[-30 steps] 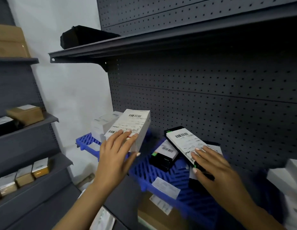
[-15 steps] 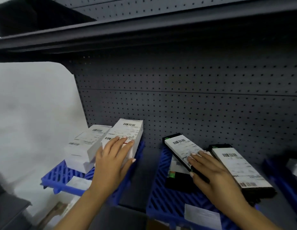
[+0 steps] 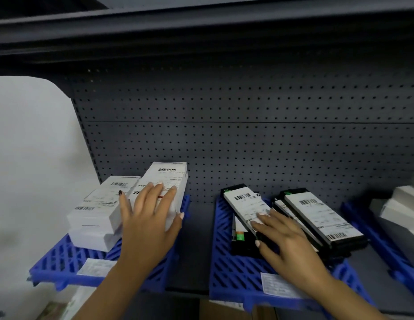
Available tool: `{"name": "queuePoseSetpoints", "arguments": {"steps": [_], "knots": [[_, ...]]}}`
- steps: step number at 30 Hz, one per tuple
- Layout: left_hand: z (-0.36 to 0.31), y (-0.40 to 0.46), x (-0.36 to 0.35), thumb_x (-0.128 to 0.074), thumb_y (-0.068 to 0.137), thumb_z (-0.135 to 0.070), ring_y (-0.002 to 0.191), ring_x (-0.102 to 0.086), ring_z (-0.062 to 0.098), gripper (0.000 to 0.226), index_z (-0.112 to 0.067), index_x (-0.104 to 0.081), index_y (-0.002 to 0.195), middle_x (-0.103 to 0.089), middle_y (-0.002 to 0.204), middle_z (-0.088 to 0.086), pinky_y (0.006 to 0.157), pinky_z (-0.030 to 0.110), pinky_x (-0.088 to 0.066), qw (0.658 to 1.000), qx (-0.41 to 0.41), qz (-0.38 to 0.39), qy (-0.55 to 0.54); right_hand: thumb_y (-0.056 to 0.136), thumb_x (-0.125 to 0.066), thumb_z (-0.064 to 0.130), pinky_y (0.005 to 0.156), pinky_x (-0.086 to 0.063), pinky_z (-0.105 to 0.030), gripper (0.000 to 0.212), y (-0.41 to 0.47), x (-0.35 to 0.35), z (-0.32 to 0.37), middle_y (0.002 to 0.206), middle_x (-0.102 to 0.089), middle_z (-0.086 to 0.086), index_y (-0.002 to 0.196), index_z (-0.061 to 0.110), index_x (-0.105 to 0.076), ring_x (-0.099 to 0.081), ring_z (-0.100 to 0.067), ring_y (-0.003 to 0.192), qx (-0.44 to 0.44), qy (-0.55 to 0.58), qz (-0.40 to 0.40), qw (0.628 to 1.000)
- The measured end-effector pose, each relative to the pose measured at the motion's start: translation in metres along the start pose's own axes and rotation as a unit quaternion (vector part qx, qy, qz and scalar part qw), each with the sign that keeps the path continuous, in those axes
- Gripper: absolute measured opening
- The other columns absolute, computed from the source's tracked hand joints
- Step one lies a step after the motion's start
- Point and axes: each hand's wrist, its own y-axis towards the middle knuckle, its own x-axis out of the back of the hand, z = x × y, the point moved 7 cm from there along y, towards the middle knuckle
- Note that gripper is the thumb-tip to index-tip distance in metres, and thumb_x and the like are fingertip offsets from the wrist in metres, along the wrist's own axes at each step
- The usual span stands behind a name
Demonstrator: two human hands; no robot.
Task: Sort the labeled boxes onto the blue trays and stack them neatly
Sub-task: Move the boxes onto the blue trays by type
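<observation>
My left hand (image 3: 152, 218) holds a white labeled box (image 3: 169, 179), fingers across its top and thumb down its right side. The box lies tilted on the left blue tray (image 3: 62, 262), against a stack of white boxes (image 3: 99, 209). My right hand (image 3: 284, 241) grips a black box with a white label (image 3: 245, 204), fingers on the label and thumb on its left edge. It lies across another black box (image 3: 240, 237) on the middle blue tray (image 3: 226, 273). A second labeled black stack (image 3: 321, 218) lies to its right.
A third blue tray (image 3: 372, 236) at the right carries white boxes (image 3: 400, 204). Paper labels (image 3: 95, 266) (image 3: 277, 285) sit on the tray fronts. A dark pegboard wall stands behind, and a shelf hangs low overhead. A white wall is at the left.
My left hand brought the white box down beside the white stack on the left tray. My right hand lowered the black box flatter onto the middle tray. The view swung right.
</observation>
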Motion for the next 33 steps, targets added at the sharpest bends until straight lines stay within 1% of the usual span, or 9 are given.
{"name": "queuePoseSetpoints", "arguments": {"steps": [4, 8, 11, 15, 19, 23, 28, 31, 33], "knots": [[-0.015, 0.001, 0.012, -0.043, 0.087, -0.049, 0.128, -0.043, 0.028, 0.054, -0.016, -0.056, 0.128, -0.054, 0.132, 0.009, 0.108, 0.059, -0.023, 0.999, -0.016, -0.01, -0.048, 0.09, -0.044, 0.048, 0.102, -0.041, -0.052, 0.044, -0.002, 0.013, 0.007, 0.135, -0.054, 0.006, 0.126, 0.029, -0.059, -0.038, -0.019, 0.134, 0.014, -0.02, 0.003, 1.0], [-0.052, 0.006, 0.021, -0.046, 0.089, -0.047, 0.128, -0.043, 0.029, 0.055, -0.013, -0.054, 0.132, -0.052, 0.134, 0.011, 0.105, 0.054, -0.035, 0.992, -0.07, -0.009, -0.107, 0.091, -0.042, 0.048, 0.11, -0.033, -0.042, 0.047, -0.012, 0.043, 0.009, 0.139, -0.051, 0.006, 0.13, 0.027, -0.057, -0.031, -0.016, 0.139, 0.018, -0.021, -0.004, 1.0], [-0.09, 0.011, 0.028, -0.047, 0.091, -0.045, 0.13, -0.041, 0.027, 0.054, -0.014, -0.051, 0.135, -0.049, 0.137, 0.009, 0.106, 0.05, -0.036, 0.984, -0.101, 0.002, -0.144, 0.092, -0.043, 0.046, 0.111, -0.028, -0.039, 0.046, -0.028, 0.072, 0.005, 0.14, -0.049, 0.005, 0.13, 0.024, -0.057, -0.029, -0.015, 0.14, 0.026, -0.036, -0.013, 0.999], [-0.155, 0.013, 0.038, -0.044, 0.09, -0.047, 0.129, -0.04, 0.024, 0.055, -0.017, -0.05, 0.135, -0.05, 0.137, 0.005, 0.105, 0.049, -0.038, 0.974, -0.134, 0.019, -0.183, 0.091, -0.045, 0.045, 0.109, -0.032, -0.043, 0.047, -0.058, 0.117, -0.012, 0.139, -0.051, 0.001, 0.132, 0.025, -0.054, -0.033, -0.02, 0.138, 0.009, -0.068, -0.007, 0.998], [-0.23, 0.013, 0.051, -0.042, 0.09, -0.049, 0.126, -0.045, 0.023, 0.054, -0.02, -0.05, 0.135, -0.052, 0.136, 0.003, 0.104, 0.051, -0.039, 0.961, -0.173, 0.033, -0.212, 0.091, -0.044, 0.046, 0.11, -0.028, -0.042, 0.047, -0.1, 0.17, -0.032, 0.142, -0.048, 0.0, 0.132, 0.025, -0.055, -0.033, -0.021, 0.137, -0.023, -0.11, 0.003, 0.994], [-0.307, 0.007, 0.065, -0.039, 0.089, -0.051, 0.123, -0.046, 0.024, 0.057, -0.021, -0.05, 0.136, -0.053, 0.134, 0.004, 0.104, 0.046, -0.039, 0.951, -0.197, 0.054, -0.233, 0.09, -0.041, 0.048, 0.109, -0.027, -0.041, 0.052, -0.141, 0.225, -0.056, 0.142, -0.048, -0.004, 0.133, 0.022, -0.054, -0.037, -0.026, 0.136, -0.062, -0.14, 0.024, 0.988], [-0.397, -0.009, 0.09, -0.041, 0.089, -0.051, 0.121, -0.043, 0.021, 0.057, -0.018, -0.051, 0.135, -0.054, 0.132, 0.004, 0.102, 0.046, -0.04, 0.938, -0.222, 0.049, -0.26, 0.088, -0.034, 0.052, 0.113, -0.027, -0.043, 0.059, -0.197, 0.295, -0.086, 0.145, -0.044, -0.005, 0.135, 0.022, -0.051, -0.03, -0.025, 0.14, -0.116, -0.152, 0.03, 0.981], [-0.459, -0.021, 0.107, -0.041, 0.087, -0.052, 0.123, -0.043, 0.022, 0.058, -0.02, -0.049, 0.135, -0.053, 0.133, 0.003, 0.105, 0.045, -0.036, 0.924, -0.259, 0.064, -0.275, 0.087, -0.034, 0.052, 0.112, -0.027, -0.041, 0.06, -0.234, 0.338, -0.104, 0.144, -0.045, -0.007, 0.137, 0.022, -0.05, -0.032, -0.028, 0.139, -0.138, -0.181, 0.034, 0.973], [-0.496, -0.025, 0.118, -0.04, 0.086, -0.052, 0.123, -0.045, 0.023, 0.06, -0.021, -0.049, 0.136, -0.052, 0.134, 0.002, 0.106, 0.041, -0.032, 0.913, -0.273, 0.072, -0.295, 0.087, -0.037, 0.05, 0.109, -0.032, -0.043, 0.059, -0.256, 0.365, -0.114, 0.141, -0.048, -0.009, 0.135, 0.02, -0.052, -0.037, -0.03, 0.136, -0.152, -0.198, 0.031, 0.968]]}}
